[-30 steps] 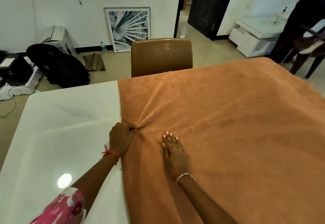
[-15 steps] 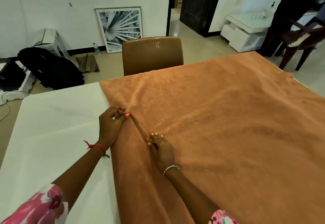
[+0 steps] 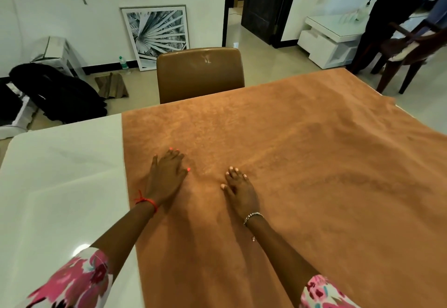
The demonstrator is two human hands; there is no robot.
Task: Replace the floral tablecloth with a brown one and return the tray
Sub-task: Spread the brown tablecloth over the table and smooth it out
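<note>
Nearest you, your pink floral sleeves (image 3: pixel 79 281) frame both forearms, which reach toward 12 o'clock. Your left hand (image 3: pixel 167 177) lies palm down with its fingers spread wide on the brown tablecloth (image 3: pixel 302 162), just inside the cloth's 9 o'clock edge. Your right hand (image 3: pixel 240 190) rests flat beside it at 3 o'clock, fingers straight and gripping nothing. The cloth lies spread from the middle round to 3 o'clock, and the white table (image 3: pixel 60 174) shows at 9 o'clock. Beyond, at 12 o'clock, a brown chair (image 3: pixel 199 73) sits against the far edge. A framed leaf print (image 3: pixel 157 34) leans on the wall at 11 o'clock. A standing person (image 3: pixel 387 22) is at 2 o'clock.
</note>
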